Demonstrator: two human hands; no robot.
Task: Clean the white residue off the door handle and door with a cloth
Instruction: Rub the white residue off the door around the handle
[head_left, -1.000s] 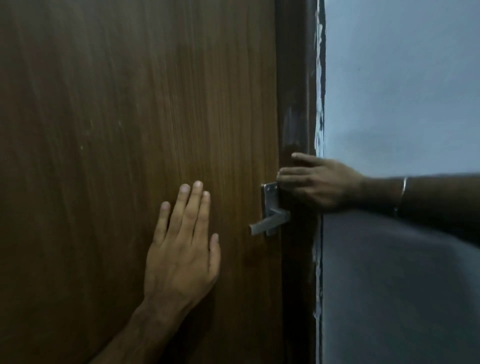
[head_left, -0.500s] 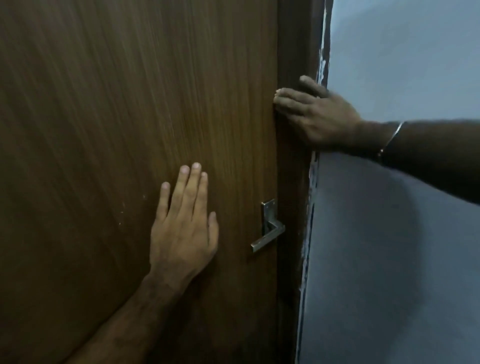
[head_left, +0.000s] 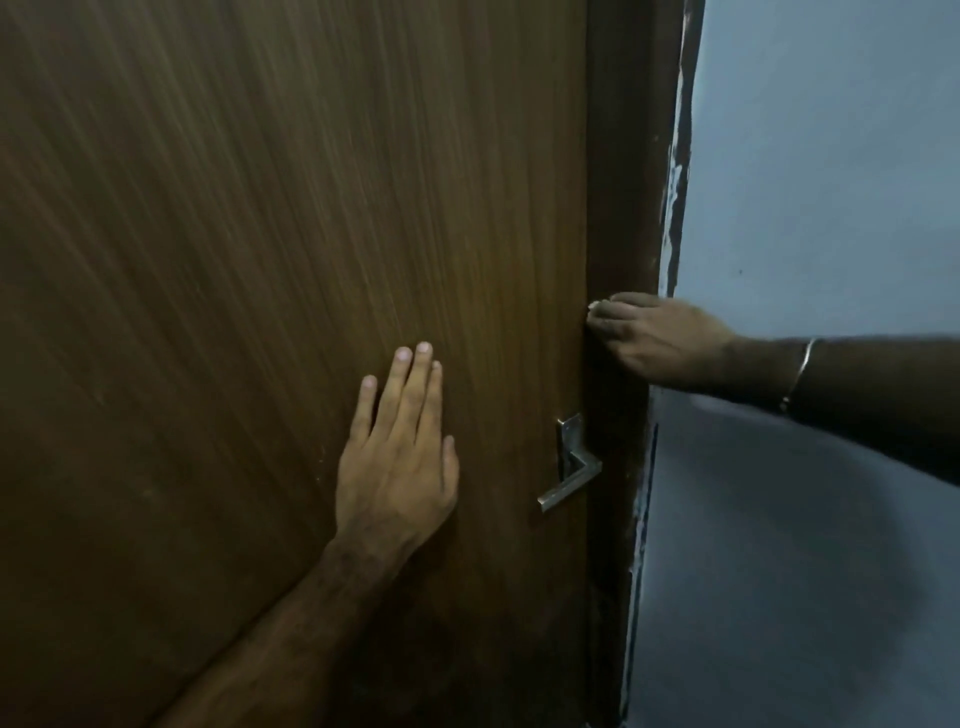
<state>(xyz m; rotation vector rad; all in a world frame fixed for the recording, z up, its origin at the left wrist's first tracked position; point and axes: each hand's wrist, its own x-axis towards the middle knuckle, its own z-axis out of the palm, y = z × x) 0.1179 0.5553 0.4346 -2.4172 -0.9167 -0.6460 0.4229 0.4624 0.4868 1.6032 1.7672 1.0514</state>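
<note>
the left hand (head_left: 397, 457) lies flat on the brown wooden door (head_left: 260, 260), fingers straight and close together pointing toward 12 o'clock, holding nothing. the metal door handle (head_left: 570, 470) sits at 3 o'clock from that hand, near but apart from it, its lever slanting down toward 8 o'clock. the right hand (head_left: 660, 332) reaches in from 3 o'clock, above the handle at about 1 o'clock from it, fingertips bunched against the dark door frame (head_left: 618, 208); whether it holds a cloth cannot be told. a thin bangle (head_left: 797, 374) circles its wrist. white residue (head_left: 675, 182) streaks the frame's edge beside the grey-blue wall (head_left: 831, 156).
</note>
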